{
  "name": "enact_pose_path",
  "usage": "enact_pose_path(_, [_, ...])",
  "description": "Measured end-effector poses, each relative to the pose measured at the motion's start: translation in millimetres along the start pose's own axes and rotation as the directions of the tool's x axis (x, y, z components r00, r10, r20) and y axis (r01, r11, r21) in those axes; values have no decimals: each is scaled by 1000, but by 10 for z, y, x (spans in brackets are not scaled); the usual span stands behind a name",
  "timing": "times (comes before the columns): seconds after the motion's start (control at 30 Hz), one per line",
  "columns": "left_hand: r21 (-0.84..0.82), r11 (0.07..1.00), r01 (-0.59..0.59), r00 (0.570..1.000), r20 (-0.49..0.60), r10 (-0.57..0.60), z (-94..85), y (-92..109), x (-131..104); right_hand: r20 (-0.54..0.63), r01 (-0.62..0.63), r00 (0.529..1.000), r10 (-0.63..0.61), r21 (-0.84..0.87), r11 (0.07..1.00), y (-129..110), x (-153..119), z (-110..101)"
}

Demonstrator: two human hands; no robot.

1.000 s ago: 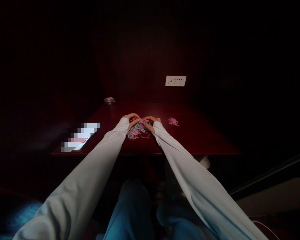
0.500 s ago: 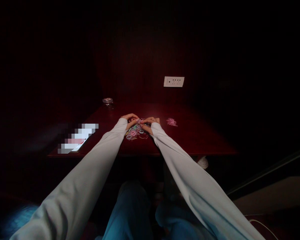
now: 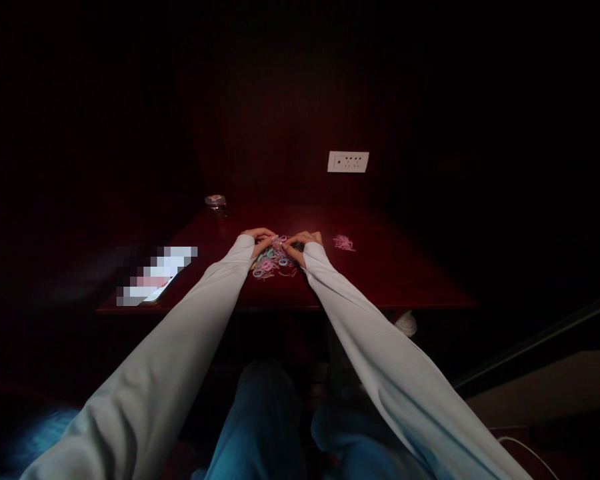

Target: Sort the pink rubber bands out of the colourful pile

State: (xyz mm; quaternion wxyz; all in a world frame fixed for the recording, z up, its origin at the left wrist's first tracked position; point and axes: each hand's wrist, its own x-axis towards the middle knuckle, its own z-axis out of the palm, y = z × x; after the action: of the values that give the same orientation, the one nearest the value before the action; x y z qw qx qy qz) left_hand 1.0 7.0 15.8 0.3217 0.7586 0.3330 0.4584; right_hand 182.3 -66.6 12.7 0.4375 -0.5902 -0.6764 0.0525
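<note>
A loose pile of small coloured hair ties, pink, lilac, green and yellow, lies on the dark red table. My left hand reaches over the left side of the pile, its fingertips closed at some pink hair ties. From the right, my right hand pinches thumb to fingers at the same pink ties, close to my left fingertips. Which single tie each hand holds is too small to see. Apart from the pile, to the right, a smaller heap of pink hair ties rests on the table.
A clear lidded jar stands at the table's back left. Near the left edge lies a lit phone-like screen, partly pixelated. A white socket plate is on the wall behind. The table's front edge runs beneath my forearms.
My right fingers have shifted slightly, staying over the pile. My left hand has barely moved. Both heaps look about the same.
</note>
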Motion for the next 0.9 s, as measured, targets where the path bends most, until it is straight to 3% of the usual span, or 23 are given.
enact_pose_path(0.17, [0,1000,15,1000,21,-15,-5,48,-19,0,-25,1000,25,-33,999,-45,1,-17])
enact_pose_path(0.53, [-62,998,3,1000,9,-2,29,42,-15,-44,66,997,-62,80,995,-51,-39,-113])
enact_pose_path(0.9, [-17,999,-45,999,-2,45,3,48,-26,-43,4,999,0,103,995,-40,9,-75])
